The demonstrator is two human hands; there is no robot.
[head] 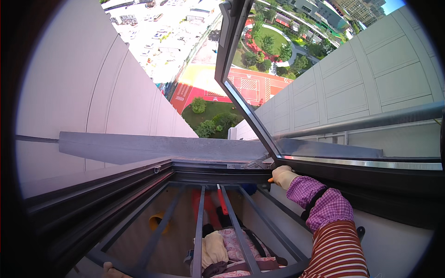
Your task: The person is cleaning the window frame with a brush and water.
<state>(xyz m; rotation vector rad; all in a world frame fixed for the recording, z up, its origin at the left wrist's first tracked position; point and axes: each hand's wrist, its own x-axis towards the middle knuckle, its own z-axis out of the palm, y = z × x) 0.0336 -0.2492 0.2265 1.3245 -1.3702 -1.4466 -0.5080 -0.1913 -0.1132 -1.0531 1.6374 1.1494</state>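
Observation:
My right hand (283, 176), in a cream glove with a small orange part at its tip, is at the lower corner of the open window sash (274, 149). Its fingers are mostly hidden, so what they grip cannot be told. A checkered oversleeve and a striped sleeve cover that arm. Of my left hand (113, 271), only bare fingers show at the bottom left, by the metal guard rail (139, 269); the rest is out of view. A metal window stay (255, 163) joins the sash and the dark window frame (222, 176).
Guard bars (199, 229) cross below me. Beneath them are a red-handled tool (222, 201), a yellow round container (159, 222), cream cloth (213, 248) and a patterned garment (233, 243). Outside lie a grey ledge (163, 146), high walls, a metal pipe (365, 123) and ground far below.

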